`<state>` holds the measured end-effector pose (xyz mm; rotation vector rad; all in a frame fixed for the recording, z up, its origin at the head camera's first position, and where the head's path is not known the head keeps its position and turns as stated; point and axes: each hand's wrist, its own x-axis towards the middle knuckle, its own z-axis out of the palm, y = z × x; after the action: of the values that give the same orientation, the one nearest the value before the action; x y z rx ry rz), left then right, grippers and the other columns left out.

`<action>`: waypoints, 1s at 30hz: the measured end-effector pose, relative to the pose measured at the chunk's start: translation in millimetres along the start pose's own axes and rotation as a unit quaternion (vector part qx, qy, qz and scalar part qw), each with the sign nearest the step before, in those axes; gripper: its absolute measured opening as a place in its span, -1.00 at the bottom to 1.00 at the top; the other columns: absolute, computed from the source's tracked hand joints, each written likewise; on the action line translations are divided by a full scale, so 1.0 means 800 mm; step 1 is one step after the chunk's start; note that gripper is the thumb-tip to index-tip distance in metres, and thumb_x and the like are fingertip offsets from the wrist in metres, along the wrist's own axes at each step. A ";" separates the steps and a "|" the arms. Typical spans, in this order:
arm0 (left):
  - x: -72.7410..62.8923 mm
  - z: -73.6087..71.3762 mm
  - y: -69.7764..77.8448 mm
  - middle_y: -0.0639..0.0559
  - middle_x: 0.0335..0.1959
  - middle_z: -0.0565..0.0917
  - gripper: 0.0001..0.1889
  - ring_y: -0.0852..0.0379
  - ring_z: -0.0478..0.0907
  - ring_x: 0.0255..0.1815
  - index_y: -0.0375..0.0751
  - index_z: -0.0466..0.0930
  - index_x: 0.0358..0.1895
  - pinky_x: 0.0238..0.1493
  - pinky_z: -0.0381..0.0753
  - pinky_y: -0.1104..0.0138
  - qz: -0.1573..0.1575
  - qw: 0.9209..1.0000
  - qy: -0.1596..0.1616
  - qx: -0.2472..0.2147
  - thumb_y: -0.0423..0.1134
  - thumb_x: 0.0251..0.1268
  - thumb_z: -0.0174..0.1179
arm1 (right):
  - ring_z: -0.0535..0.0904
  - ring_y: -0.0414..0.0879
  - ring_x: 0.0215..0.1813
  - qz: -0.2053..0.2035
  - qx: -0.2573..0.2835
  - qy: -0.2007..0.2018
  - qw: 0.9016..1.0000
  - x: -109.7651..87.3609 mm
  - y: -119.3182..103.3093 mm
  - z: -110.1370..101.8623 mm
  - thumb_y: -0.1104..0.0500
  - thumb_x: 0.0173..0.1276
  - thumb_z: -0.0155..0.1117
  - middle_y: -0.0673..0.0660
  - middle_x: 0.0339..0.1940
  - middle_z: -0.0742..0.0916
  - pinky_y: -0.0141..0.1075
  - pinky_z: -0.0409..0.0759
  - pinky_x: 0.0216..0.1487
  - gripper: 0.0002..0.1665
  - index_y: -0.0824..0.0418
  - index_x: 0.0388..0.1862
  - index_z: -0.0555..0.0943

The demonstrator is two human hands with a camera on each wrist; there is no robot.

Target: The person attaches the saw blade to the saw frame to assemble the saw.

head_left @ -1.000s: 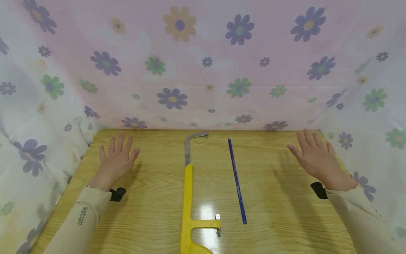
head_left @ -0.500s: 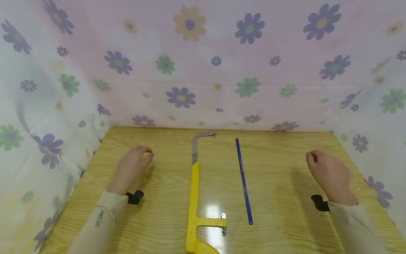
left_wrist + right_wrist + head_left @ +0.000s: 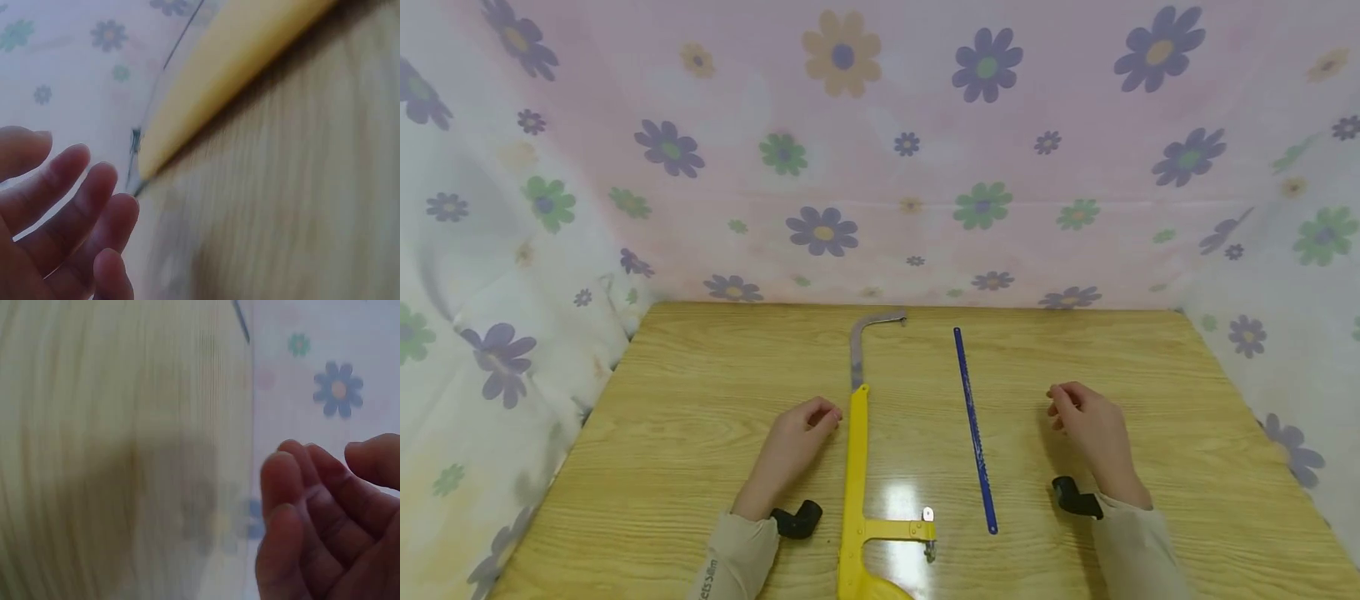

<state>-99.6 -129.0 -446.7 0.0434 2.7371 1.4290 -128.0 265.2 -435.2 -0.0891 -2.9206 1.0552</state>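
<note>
A hacksaw frame (image 3: 853, 467) with a yellow body and a bare grey front arm lies on the wooden table, its handle running off the bottom of the head view. Just left of its yellow bar is my left hand (image 3: 796, 432), fingers loosely bent and holding nothing. In the left wrist view the yellow bar (image 3: 231, 69) stretches past those fingertips. To the right of the frame lies a separate blue hacksaw blade (image 3: 974, 429). My right hand (image 3: 1092, 425) hovers right of the blade, fingers loosely curled with nothing in them.
The table (image 3: 700, 358) has a light wood grain. A pale curtain (image 3: 737, 100) with printed flowers rises behind it and along both sides. On each wrist sits a black camera mount, the left one (image 3: 799, 520) close beside the yellow bar.
Both hands, first spread flat near the table's sides, have relaxed their fingers and moved inward, the left toward the hacksaw frame and the right toward the blade. Frame and blade stay on the table.
</note>
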 end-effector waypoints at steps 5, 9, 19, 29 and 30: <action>-0.015 0.027 0.011 0.25 -0.40 0.55 -0.76 0.25 0.45 -0.39 0.04 0.57 -0.28 -0.32 0.43 0.34 0.032 0.998 -0.051 -0.008 0.06 0.25 0.01 | 0.55 -0.12 -0.40 0.028 0.030 -0.065 0.997 0.000 -0.025 0.033 -0.13 0.36 -0.08 0.10 -0.35 0.66 -0.27 0.46 -0.37 -0.48 0.25 -0.01 0.50; -0.029 0.045 0.024 0.31 -0.38 0.55 -0.73 0.30 0.44 -0.39 0.07 0.57 -0.23 -0.34 0.42 0.38 0.070 0.991 -0.109 0.008 0.09 0.27 -0.03 | 0.54 -0.12 -0.35 0.031 0.023 -0.097 0.995 -0.004 -0.042 0.051 -0.14 0.35 -0.07 0.09 -0.30 0.66 -0.23 0.45 -0.30 -0.43 0.29 0.05 0.47; -0.044 0.052 0.048 0.40 -0.54 0.44 -0.77 0.39 0.36 -0.54 0.12 0.58 -0.30 -0.46 0.36 0.45 0.117 0.964 -0.200 0.128 0.09 0.23 0.00 | 0.42 -0.02 -0.29 -0.023 -0.071 -0.134 0.988 -0.024 -0.080 0.076 0.04 0.11 0.30 0.25 -0.13 0.48 -0.14 0.44 -0.28 -0.40 0.35 0.07 0.43; -0.051 0.061 0.055 0.42 -0.56 0.42 -0.78 0.43 0.34 -0.58 0.14 0.56 -0.41 -0.53 0.35 0.48 0.150 0.945 -0.236 0.169 0.11 0.21 0.02 | 0.40 -0.03 -0.35 -0.056 -0.098 -0.082 0.990 -0.026 -0.076 0.072 0.38 0.09 0.13 0.22 -0.23 0.51 -0.22 0.37 -0.42 -0.61 0.34 -0.04 0.50; -0.052 0.062 0.055 0.42 -0.56 0.42 -0.78 0.43 0.34 -0.58 0.14 0.56 -0.42 -0.53 0.34 0.48 0.153 0.944 -0.238 0.170 0.11 0.20 0.03 | 0.42 -0.03 -0.33 -0.057 -0.103 -0.073 0.990 -0.026 -0.075 0.071 0.39 0.08 0.13 0.22 -0.24 0.52 -0.21 0.39 -0.40 -0.64 0.34 -0.07 0.52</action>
<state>-55.2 -65.4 -437.3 0.7505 2.5855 0.8180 -112.4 181.2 -440.5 0.1555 -3.1136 0.7720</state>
